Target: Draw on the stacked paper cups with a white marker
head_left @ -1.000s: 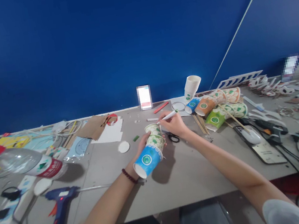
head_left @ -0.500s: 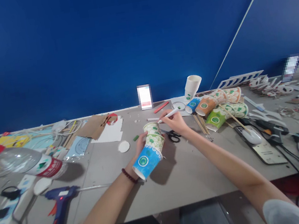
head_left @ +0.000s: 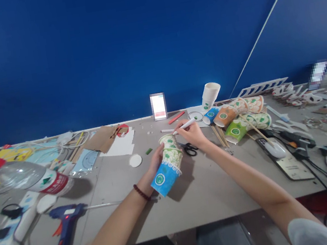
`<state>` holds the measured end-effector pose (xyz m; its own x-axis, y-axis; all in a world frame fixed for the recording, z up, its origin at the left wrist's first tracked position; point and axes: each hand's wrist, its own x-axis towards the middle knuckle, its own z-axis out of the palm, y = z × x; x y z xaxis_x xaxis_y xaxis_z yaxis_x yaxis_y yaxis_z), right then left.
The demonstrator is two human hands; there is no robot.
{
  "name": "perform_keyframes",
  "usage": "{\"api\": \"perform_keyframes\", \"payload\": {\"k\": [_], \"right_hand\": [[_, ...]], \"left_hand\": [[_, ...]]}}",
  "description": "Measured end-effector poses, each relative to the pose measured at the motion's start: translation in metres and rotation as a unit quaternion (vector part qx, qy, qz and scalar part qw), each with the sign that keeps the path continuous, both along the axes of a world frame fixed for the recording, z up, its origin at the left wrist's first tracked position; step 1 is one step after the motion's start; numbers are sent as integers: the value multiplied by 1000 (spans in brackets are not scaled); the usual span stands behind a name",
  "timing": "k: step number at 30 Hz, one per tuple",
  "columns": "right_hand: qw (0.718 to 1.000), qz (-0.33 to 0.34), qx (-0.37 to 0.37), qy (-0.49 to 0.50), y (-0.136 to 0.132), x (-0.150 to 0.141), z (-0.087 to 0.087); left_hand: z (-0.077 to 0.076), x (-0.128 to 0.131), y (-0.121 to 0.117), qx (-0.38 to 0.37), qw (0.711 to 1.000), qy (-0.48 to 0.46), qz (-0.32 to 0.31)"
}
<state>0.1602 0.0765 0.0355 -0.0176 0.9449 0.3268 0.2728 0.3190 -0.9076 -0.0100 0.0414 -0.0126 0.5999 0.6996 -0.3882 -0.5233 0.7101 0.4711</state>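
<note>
A stack of decorated paper cups (head_left: 167, 177), blue at the near end and green-patterned white farther up, is tilted above the table. My left hand (head_left: 157, 157) is wrapped round its left side. My right hand (head_left: 192, 133) pinches a white marker pen (head_left: 187, 123), its tip at the far rim of the upper cup. Black-handled scissors (head_left: 190, 149) lie just under that hand. Left of the cups are a white paper disc (head_left: 135, 160) and a small green piece (head_left: 148, 151). A red marker (head_left: 177, 117) lies beyond.
Decorated cup stacks (head_left: 235, 131) and a stack of white cups (head_left: 210, 95) stand at the right, near wooden sticks (head_left: 220, 136). On the left are a plastic bottle (head_left: 32, 176), a blue glue gun (head_left: 66, 227) and a power strip (head_left: 15, 228). A phone (head_left: 288, 165) lies right.
The cup stack has turned in my left hand, its blue end shifting a little right. My right hand with the marker pen stays almost where it was.
</note>
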Motion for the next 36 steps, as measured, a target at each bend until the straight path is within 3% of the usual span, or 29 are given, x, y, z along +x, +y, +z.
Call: {"api": "perform_keyframes", "payload": {"k": [10,16,23,31,36], "right_hand": [[1000,11,3,-24,-2,-4,-2],[999,8,-12,-29,-2,-5,-3],[999,9,-26,-19,0,-3,-2],[999,1,-31,10,2,-1,-2],[999,-1,-40,22,3,-1,-3]], "left_hand": [[-10,0,4,-17,1000,6,-4],[-1,4,-1,-48,997,55,-1],[-1,5,-1,-35,999,42,7],[12,3,-3,-34,998,26,34],[6,0,0,-26,998,16,57]]}}
